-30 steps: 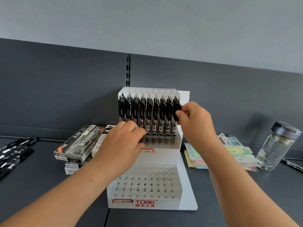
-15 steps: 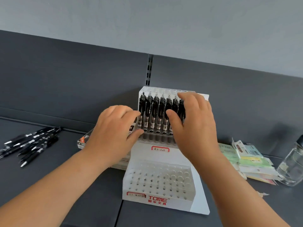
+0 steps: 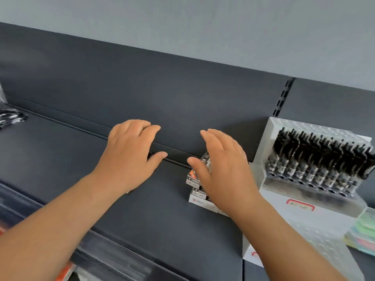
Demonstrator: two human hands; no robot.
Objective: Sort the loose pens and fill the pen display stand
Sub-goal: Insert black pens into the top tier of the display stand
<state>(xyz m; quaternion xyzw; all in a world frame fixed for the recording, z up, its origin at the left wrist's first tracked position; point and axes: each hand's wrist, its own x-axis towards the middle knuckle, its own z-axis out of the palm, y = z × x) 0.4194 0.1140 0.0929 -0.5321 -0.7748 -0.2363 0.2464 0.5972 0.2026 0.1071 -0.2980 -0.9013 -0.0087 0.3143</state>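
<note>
The white pen display stand [image 3: 304, 218] stands at the right on the dark shelf, its upper tier filled with a row of black pens [image 3: 320, 161] and its lower tier of holes empty. Loose black pens [image 3: 12, 118] lie at the far left edge. My left hand [image 3: 129, 157] hovers over the bare shelf with relaxed fingers and holds nothing. My right hand [image 3: 223, 171] is spread in front of a stack of pen boxes [image 3: 195, 189], left of the stand, also holding nothing.
The dark shelf [image 3: 60, 159] runs left to right with a dark back panel [image 3: 182, 94] behind it. Coloured sticky-note packs [image 3: 363, 236] lie right of the stand. A lower shelf front [image 3: 101, 258] shows at the bottom left.
Both hands have left the stand's pen row and moved left over the shelf. The view has swung left, so the stand now sits at the right edge.
</note>
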